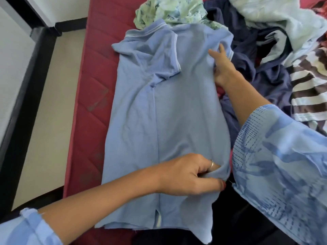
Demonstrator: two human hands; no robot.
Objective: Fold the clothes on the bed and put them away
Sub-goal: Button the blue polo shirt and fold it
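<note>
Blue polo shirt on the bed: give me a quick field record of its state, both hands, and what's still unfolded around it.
garment: blue polo shirt, lying flat on the red mattress, left sleeve folded inward
left hand: pinches the shirt's right edge near the hem
right hand: grips the right edge by the right sleeve
unfolded pile: navy garment, green floral cloth, striped cloth, pale blue towel
fold status: partly done

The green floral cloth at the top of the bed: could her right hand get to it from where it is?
Probably yes. The right hand rests on the blue polo shirt, and the green floral cloth lies uncovered just beyond its collar.
</note>
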